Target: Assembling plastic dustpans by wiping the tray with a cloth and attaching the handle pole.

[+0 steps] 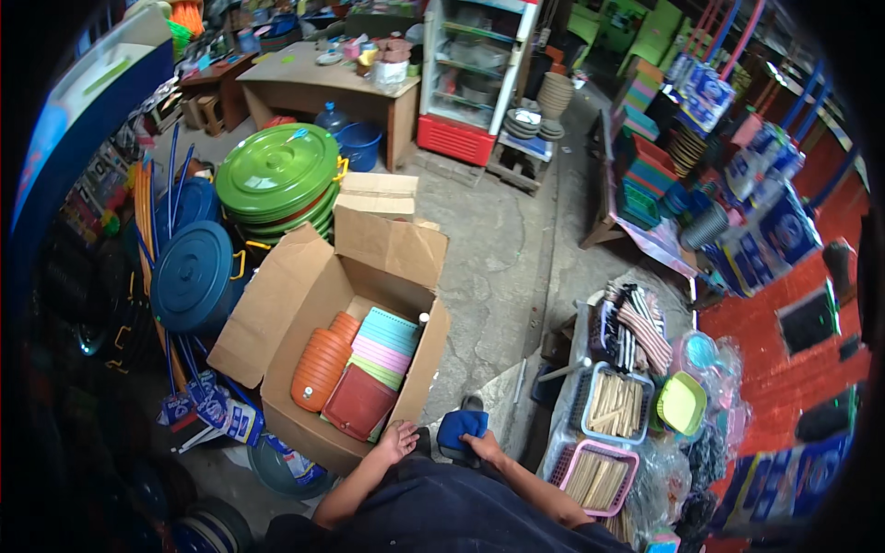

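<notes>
At 8 o'clock, an open brown cardboard box (309,441), part-filled and with its flaps unfolded, holds a ribbed orange plastic stack (323,364), a flat maroon case (359,404) and pastel spiral-edged books (384,336). Toward 6 o'clock, the left hand (397,443), fingers loosely spread, lies at the box's near right corner, while the right hand (485,447) pinches a soft-looking blue item (459,427), outside the box. At 3 o'clock, blue-and-white plastic packets (784,226) bear print, not reliably legible.
</notes>
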